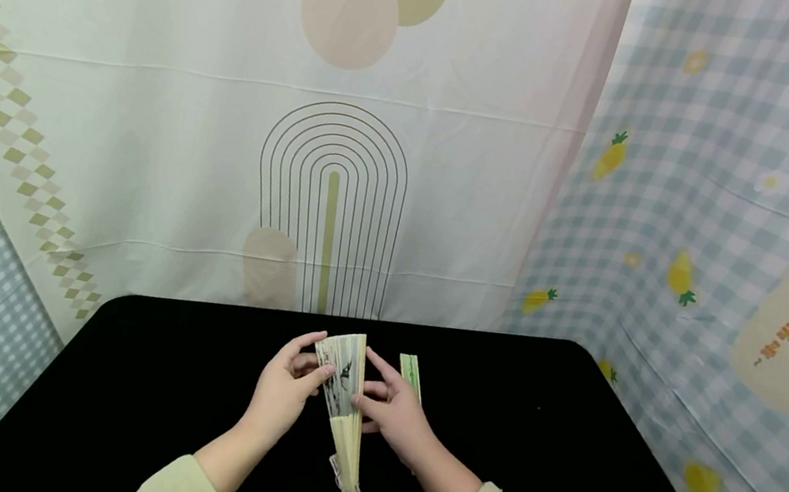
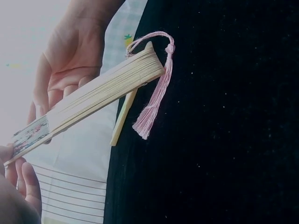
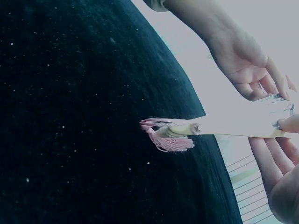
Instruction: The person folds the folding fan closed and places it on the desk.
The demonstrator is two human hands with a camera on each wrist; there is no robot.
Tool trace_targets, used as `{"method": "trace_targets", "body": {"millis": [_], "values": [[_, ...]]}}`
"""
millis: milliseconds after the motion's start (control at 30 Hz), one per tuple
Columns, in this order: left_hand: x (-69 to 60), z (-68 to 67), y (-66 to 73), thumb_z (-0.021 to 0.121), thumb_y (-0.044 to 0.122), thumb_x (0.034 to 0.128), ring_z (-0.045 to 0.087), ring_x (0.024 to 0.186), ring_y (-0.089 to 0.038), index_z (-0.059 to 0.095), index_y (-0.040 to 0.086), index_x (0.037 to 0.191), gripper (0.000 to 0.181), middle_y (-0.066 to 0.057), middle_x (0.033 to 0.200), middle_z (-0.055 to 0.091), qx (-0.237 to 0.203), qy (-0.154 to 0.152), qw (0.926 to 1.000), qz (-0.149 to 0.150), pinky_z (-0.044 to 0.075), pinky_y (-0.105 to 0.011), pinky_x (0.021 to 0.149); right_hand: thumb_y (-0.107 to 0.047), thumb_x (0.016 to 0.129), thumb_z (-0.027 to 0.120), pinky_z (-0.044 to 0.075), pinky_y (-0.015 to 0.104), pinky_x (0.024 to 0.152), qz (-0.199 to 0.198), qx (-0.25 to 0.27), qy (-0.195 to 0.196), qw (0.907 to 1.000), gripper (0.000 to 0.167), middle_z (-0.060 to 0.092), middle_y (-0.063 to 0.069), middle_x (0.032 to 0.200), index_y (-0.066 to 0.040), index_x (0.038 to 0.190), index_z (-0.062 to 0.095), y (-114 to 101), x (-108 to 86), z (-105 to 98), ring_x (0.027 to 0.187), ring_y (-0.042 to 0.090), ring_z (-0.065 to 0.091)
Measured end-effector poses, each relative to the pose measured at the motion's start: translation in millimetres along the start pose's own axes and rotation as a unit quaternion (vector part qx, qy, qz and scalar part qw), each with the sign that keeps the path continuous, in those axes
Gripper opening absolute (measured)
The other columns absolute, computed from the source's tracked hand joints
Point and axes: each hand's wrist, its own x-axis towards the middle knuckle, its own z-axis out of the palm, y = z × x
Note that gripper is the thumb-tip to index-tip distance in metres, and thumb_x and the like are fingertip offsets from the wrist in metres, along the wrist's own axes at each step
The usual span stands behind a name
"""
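A folding fan [image 1: 346, 407], mostly folded, is held between both hands above the black table. Its leaf carries a dark and pink print, and its pale ribs narrow towards the person. At the rib end hangs a pink tassel [image 2: 156, 107]. My left hand [image 1: 283, 388] pinches the leaf's upper left edge, thumb on the near face. On the opposite edge, my right hand [image 1: 401, 415] grips the fan with its thumb and fingers. Behind the right hand lies a narrow strip with a green print [image 1: 410, 373], partly hidden by that hand.
The black-covered table [image 1: 178, 384] has rounded far corners. A pale patterned curtain [image 1: 171, 164] hangs behind it, and a blue checked curtain [image 1: 674, 193] with pineapple prints runs along the right side.
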Motion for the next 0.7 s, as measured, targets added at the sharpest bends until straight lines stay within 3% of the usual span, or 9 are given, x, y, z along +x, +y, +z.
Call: {"method": "trace_targets", "body": {"millis": [267, 700], "values": [[0.1, -1.1, -0.3, 0.074, 0.014, 0.0900, 0.064, 0.083, -0.019, 0.057, 0.022, 0.137, 0.051, -0.007, 0.102, 0.074, 0.006, 0.004, 1.0000, -0.004, 0.056, -0.028, 0.066, -0.004, 0.092, 0.068, 0.061, 0.040, 0.060, -0.008, -0.029, -0.002, 0.9995, 0.074, 0.071, 0.014, 0.110, -0.018, 0.156, 0.034, 0.2, -0.8, 3.8, 0.080, 0.022, 0.071], [0.4, -2.7, -4.8, 0.075, 0.012, 0.0891, 0.067, 0.086, -0.024, 0.057, 0.023, 0.140, 0.055, -0.010, 0.105, 0.073, -0.017, -0.019, 0.9996, -0.008, 0.057, -0.027, 0.068, -0.004, 0.093, 0.067, 0.061, 0.043, 0.062, 0.004, -0.010, -0.014, 0.9998, 0.072, 0.071, 0.015, 0.112, -0.024, 0.155, 0.037, 0.5, -3.3, 3.7, 0.087, 0.028, 0.071]]}}
